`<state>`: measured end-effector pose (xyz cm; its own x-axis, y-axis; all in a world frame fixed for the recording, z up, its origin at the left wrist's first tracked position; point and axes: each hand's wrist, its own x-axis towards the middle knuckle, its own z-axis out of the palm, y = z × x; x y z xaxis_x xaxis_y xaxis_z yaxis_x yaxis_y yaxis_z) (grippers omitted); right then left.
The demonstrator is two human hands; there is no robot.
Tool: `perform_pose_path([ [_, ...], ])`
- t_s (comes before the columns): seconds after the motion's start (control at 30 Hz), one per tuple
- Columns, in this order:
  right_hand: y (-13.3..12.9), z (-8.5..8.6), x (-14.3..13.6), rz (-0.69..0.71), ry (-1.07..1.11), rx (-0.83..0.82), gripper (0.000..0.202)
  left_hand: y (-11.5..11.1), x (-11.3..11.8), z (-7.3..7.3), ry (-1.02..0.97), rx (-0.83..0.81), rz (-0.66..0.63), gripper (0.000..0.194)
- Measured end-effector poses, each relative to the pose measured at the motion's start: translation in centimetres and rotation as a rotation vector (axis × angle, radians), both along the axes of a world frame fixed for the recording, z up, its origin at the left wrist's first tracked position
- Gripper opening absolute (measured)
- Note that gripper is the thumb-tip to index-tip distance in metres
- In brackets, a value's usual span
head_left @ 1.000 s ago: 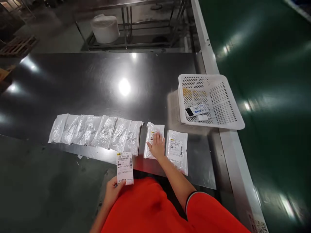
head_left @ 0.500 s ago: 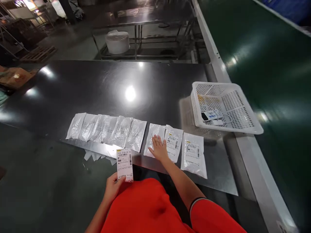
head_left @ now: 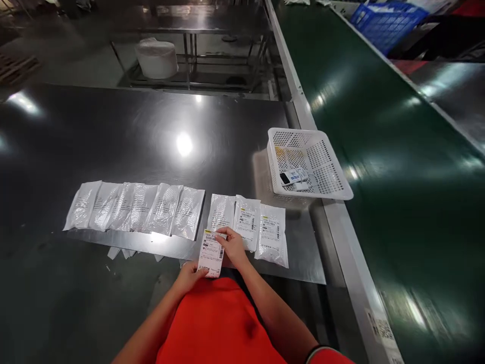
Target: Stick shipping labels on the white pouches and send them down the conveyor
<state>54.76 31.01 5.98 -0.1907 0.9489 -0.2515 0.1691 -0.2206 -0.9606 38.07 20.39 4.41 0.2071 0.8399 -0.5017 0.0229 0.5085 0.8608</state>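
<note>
A printed white label (head_left: 211, 254) is held between both hands at the table's near edge. My left hand (head_left: 190, 277) pinches its lower end, and my right hand (head_left: 231, 246) has closed on its upper right corner. Just behind the label lies a white bubble mailer (head_left: 221, 211) that shows no label. To its right are two mailers with labels on them, a nearer one (head_left: 247, 222) and a farther one (head_left: 272, 235). Several overlapping white mailers (head_left: 142, 207) form a row on the left.
The metal table (head_left: 125, 136) carries a white perforated basket (head_left: 329, 167) with a dark-ended device (head_left: 293, 176) inside. Beyond it runs a green conveyor belt (head_left: 359, 121). A blue crate (head_left: 390, 25) stands past the belt, and a white roll (head_left: 156, 58) sits under a far table.
My right hand has left the unlabelled mailer and taken hold of the label's top. The label has come beside that mailer's near edge. The view has shifted right.
</note>
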Motion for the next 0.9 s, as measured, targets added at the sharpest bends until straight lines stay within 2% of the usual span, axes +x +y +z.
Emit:
perform_pose_path([
  [0.07, 0.2, 0.6, 0.7, 0.023, -0.034, 0.000, 0.029, 0.5, 0.7, 0.4, 0.059, -0.007, 0.053, 0.040],
  [0.13, 0.2, 1.1, 1.2, 0.079, -0.117, 0.053, 0.024, 1.6, 1.4, 1.0, 0.091, 0.024, 0.175, 0.047],
  [0.2, -0.2, 1.4, 1.5, 0.150, -0.207, 0.106, 0.023, 3.3, 2.1, 1.6, 0.056, 0.039, 0.305, 0.050],
  [0.23, -0.5, 1.5, 1.6, 0.173, -0.244, 0.123, 0.023, 4.3, 2.5, 1.7, 0.027, 0.029, 0.349, 0.044],
  [0.3, -0.8, 1.4, 1.8, 0.151, -0.293, 0.162, 0.022, 6.1, 3.3, 1.6, -0.008, -0.015, 0.400, 0.034],
  [0.37, -0.4, 0.7, 1.9, 0.070, -0.298, 0.228, 0.021, 7.2, 4.2, 1.0, 0.000, -0.055, 0.430, 0.041],
  [0.43, 1.1, -0.4, 1.8, 0.000, -0.277, 0.285, 0.023, 7.4, 5.2, 0.1, 0.003, -0.098, 0.478, 0.047],
  [0.5, 3.6, -2.0, 1.5, -0.057, -0.325, 0.293, 0.025, 6.7, 6.0, -0.9, -0.002, -0.154, 0.521, 0.052],
  [0.6, 8.0, -4.4, 1.0, -0.156, -0.472, 0.268, 0.025, 4.5, 6.6, -2.3, -0.021, -0.264, 0.532, 0.055],
  [0.7, 11.0, -6.1, 0.5, -0.155, -0.619, 0.277, 0.023, 1.6, 6.5, -3.4, -0.042, -0.361, 0.492, 0.059],
  [0.8, 11.8, -6.7, 0.3, -0.069, -0.792, 0.333, 0.022, -1.4, 5.8, -3.7, -0.043, -0.384, 0.423, 0.059],
  [0.9, 11.2, -6.8, 0.0, -0.055, -0.931, 0.370, 0.027, -4.1, 4.8, -2.9, -0.031, -0.350, 0.347, 0.053],
])
